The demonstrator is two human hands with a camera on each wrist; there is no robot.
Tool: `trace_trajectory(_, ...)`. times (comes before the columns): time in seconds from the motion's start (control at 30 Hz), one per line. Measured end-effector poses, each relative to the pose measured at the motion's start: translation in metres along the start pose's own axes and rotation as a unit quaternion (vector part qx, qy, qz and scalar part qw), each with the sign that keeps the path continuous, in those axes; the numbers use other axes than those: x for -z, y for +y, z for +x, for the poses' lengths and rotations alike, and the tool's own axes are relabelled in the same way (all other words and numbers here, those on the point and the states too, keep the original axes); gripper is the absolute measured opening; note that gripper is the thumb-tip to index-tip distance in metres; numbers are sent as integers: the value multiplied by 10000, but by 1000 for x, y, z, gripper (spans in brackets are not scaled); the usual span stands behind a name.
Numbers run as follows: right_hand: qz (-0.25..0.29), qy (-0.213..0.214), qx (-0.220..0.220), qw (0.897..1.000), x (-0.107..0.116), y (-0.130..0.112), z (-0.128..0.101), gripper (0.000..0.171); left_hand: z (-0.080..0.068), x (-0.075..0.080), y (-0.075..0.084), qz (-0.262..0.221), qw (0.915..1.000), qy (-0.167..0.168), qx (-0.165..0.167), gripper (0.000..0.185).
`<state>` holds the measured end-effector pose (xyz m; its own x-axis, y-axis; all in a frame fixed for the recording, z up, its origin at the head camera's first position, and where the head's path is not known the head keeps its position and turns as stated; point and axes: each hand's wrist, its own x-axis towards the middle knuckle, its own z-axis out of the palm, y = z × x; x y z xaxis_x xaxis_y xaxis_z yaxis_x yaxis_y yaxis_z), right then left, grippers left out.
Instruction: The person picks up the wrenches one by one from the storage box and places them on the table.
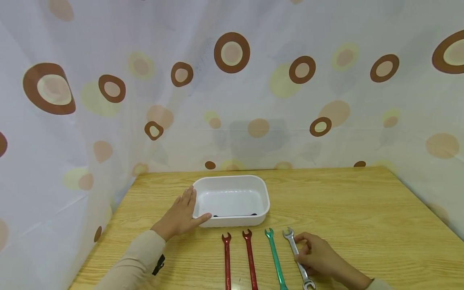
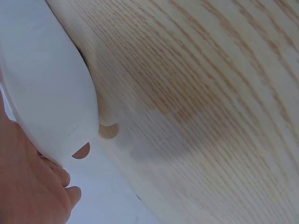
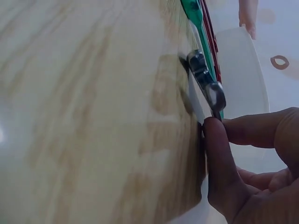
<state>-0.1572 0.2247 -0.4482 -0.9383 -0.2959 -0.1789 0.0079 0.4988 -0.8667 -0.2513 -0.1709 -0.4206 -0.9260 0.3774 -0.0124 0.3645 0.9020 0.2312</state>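
My left hand (image 1: 181, 215) lies with straight fingers along the left side of a white rectangular bin (image 1: 232, 221), thumb over its front rim. In the left wrist view the fingers touch the bin's wall (image 2: 51, 79). My right hand (image 1: 317, 253) pinches a silver double open-ended wrench (image 1: 297, 256) between thumb and fingers. The right wrist view shows the thumb and a finger on the silver wrench (image 3: 205, 81), close over the table. Left of it lies a green wrench (image 1: 275, 257), then two red wrenches (image 1: 250, 257), roughly parallel.
The wooden table (image 1: 326, 193) carries everything. Small dark bits (image 1: 253, 214) show inside the bin near its front wall. A white curtain with brown and yellow circles (image 1: 232, 100) hangs behind and at both sides. A black strap piece (image 1: 158, 264) sticks out by the left sleeve.
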Motion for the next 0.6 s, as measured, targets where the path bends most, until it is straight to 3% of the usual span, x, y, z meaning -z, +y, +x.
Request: trace_trajectory(0.6,-645,73,64,9979,0,-5,1,44,2,-4,-3,-19,10000,25,-67,102)
